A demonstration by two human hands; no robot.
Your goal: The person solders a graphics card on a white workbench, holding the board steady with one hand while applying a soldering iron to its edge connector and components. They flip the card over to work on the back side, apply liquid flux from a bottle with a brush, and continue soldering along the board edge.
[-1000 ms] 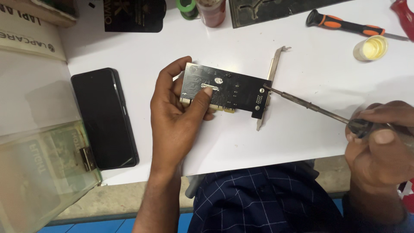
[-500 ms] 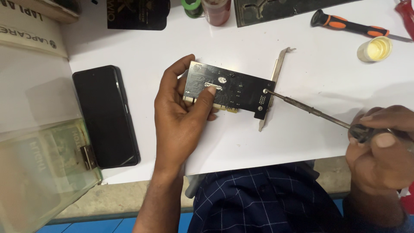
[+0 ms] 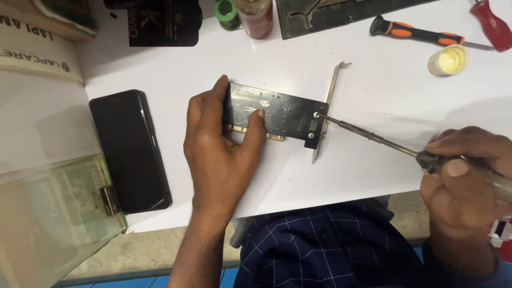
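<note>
Where hands (image 3: pixel 221 146) grip, card (image 3: pixel 288 114) edges vanish.

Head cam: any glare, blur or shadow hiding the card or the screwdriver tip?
Head view: glare streaks the black expansion card near the left hand, washing out part of its face; the screwdriver tip at the metal bracket is sharp; the right hand is slightly soft; soft shadows fall on the white table, nothing hidden.
</note>
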